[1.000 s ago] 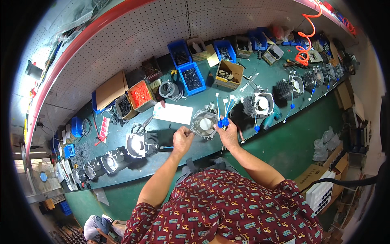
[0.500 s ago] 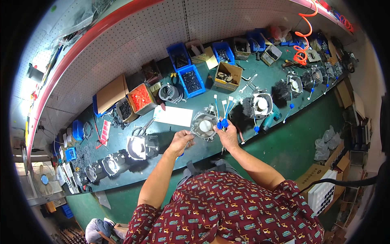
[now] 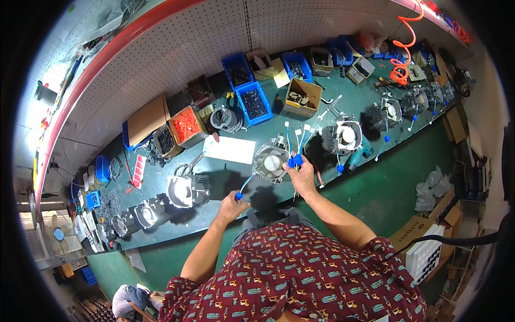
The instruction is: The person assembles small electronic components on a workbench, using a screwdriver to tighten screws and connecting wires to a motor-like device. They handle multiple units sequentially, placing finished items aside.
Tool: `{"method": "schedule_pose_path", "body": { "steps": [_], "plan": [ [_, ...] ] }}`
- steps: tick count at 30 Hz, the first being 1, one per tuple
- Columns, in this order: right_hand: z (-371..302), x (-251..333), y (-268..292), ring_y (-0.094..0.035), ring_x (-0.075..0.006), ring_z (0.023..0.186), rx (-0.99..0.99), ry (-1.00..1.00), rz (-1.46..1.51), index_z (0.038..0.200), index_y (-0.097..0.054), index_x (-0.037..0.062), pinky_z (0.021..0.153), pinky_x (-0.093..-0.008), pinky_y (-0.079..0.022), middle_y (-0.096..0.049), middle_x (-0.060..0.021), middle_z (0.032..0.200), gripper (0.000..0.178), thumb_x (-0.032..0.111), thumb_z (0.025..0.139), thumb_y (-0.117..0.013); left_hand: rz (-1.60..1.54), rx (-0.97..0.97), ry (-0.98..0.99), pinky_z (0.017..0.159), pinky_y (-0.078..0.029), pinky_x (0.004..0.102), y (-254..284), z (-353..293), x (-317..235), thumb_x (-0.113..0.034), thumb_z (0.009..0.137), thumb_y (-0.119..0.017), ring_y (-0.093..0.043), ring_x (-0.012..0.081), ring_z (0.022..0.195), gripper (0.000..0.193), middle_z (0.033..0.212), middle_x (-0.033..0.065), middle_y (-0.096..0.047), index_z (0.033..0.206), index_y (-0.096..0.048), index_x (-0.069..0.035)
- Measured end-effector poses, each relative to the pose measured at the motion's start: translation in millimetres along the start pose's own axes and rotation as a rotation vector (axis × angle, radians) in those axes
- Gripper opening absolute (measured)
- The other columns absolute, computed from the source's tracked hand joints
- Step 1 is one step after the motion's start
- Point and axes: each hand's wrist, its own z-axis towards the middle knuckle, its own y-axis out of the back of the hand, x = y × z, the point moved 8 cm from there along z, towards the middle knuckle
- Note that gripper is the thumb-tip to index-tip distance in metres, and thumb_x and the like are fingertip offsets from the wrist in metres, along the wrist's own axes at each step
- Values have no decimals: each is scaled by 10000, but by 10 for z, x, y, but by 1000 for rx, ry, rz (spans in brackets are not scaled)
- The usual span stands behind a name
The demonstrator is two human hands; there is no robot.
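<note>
In front of me on the green bench lies a grey metal housing [image 3: 261, 167] with a white round centre. My left hand [image 3: 232, 208] is closed at the housing's near left, its fingers on a blue piece [image 3: 238, 196] from which a thin wire [image 3: 247, 183] runs up to the housing. At the housing's right side, my right hand [image 3: 302, 176] is closed round a bunch of wires with blue pieces [image 3: 295, 160]. White plugs [image 3: 306, 127] on those wires stick up beyond the fingers. How the wires run inside the right hand is hidden.
Finned housings stand on both sides, one lit at left [image 3: 181, 191] and one at right [image 3: 347, 136] beside a teal power tool [image 3: 359, 154]. Behind are a white sheet [image 3: 229, 149], blue bins [image 3: 254, 103], a carton [image 3: 302, 98] and a wrench [image 3: 329, 108]. An orange coiled hose [image 3: 401, 53] hangs at right.
My left hand has moved down and a little left from the housing's edge, and the wire with its blue piece now shows stretched out. The right hand has stayed nearly in place.
</note>
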Motion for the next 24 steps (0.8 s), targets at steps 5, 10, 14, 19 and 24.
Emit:
{"method": "schedule_pose_path", "body": {
  "steps": [5,10,14,19,24],
  "plan": [
    [11,-25,35,-576,-101,861,-43,16,-4,1171,-631,-32,849,-280,-479,-666,-35,933,420,133,819,-792,-587,-95,140,611,-492,303,169,-70,271,-246,844,-681,-546,110,696,262,780,28,-595,892,-648,10],
    [5,24,26,-575,-101,865,-48,30,6,1173,-632,-38,845,-281,-481,-664,-33,938,424,133,819,-792,-556,-149,-214,652,-497,293,600,-384,-588,-260,927,-579,-566,121,724,308,766,35,-614,1029,-662,19],
    [14,-4,19,-574,-99,855,-42,44,-1,1165,-635,-35,831,-280,-484,-663,-27,925,417,133,818,-794,-27,119,-300,721,-519,402,197,-478,-918,-251,929,-585,-651,278,793,287,832,163,-678,1041,-638,8],
    [17,9,38,-568,-89,824,-48,50,-25,1141,-644,-23,805,-280,-486,-662,-14,897,387,139,822,-793,177,116,-148,788,-505,522,-142,-105,-459,-281,870,-648,-638,451,906,302,957,258,-672,1029,-632,-25],
    [3,39,-1,-560,-78,806,-36,43,1,1100,-651,-14,782,-272,-483,-656,-9,882,343,138,826,-790,110,-112,11,746,-503,512,42,382,126,-297,838,-641,-650,448,820,313,840,272,-661,825,-643,16]
  ]
}}
